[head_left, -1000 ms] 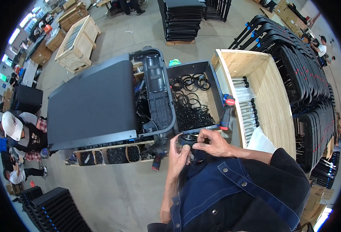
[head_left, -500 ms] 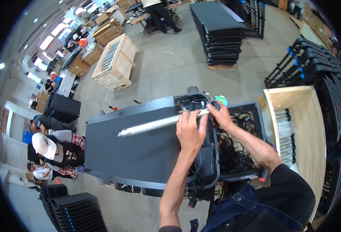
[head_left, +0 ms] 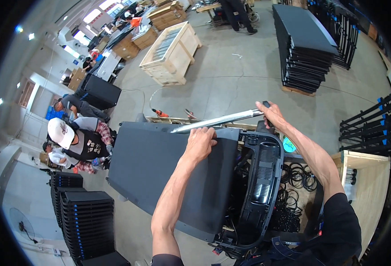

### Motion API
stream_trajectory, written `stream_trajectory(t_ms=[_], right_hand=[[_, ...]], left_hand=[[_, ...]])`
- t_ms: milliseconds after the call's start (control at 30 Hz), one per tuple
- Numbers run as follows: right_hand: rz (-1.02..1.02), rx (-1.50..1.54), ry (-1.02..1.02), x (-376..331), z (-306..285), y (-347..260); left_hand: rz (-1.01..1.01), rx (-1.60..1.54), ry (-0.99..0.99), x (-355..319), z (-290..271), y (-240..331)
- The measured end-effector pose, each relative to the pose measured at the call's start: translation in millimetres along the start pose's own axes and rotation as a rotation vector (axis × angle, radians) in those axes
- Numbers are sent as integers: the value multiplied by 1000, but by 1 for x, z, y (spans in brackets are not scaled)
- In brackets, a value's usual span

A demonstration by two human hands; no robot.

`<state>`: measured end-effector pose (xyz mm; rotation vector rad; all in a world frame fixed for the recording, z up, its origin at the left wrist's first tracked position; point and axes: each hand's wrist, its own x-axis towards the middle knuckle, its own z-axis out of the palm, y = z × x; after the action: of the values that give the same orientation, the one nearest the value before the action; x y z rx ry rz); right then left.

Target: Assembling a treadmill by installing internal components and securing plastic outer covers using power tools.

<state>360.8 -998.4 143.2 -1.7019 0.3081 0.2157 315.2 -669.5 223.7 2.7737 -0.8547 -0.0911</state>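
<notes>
A long silver metal roller (head_left: 222, 119) with a narrower shaft and a black piece at one end slants over the far edge of a treadmill deck. My right hand (head_left: 273, 116) is closed around its black end, beyond the deck's far right corner. My left hand (head_left: 200, 144) has its fingers curled just under the roller, over the black running belt (head_left: 160, 164). Whether those fingers pinch the belt or the roller's lower side is hidden. At the deck's right end lies an uncovered black plastic frame (head_left: 264, 177) with vents.
A bin of black cables (head_left: 293, 190) stands beside the frame, with a wooden crate (head_left: 368, 177) at right. Another wooden crate (head_left: 173, 57) and stacked decks (head_left: 306, 48) stand beyond. A person in a white cap (head_left: 62, 133) is close to the deck's left end.
The roller and both hands have moved to the deck's far side. My left hand has come off the roller's top to below it. The vented frame is now uncovered as my view turned.
</notes>
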Motion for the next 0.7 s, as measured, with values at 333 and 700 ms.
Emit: stream_trajectory(t_ms=[333, 700], right_hand=[[-175, -608, -658, -27, 123, -101], [-373, -732, -587, -24, 144, -73]], left_hand=[[-378, -1, 489, -135, -8, 82], [-1234, -1127, 525, -367, 90, 215]])
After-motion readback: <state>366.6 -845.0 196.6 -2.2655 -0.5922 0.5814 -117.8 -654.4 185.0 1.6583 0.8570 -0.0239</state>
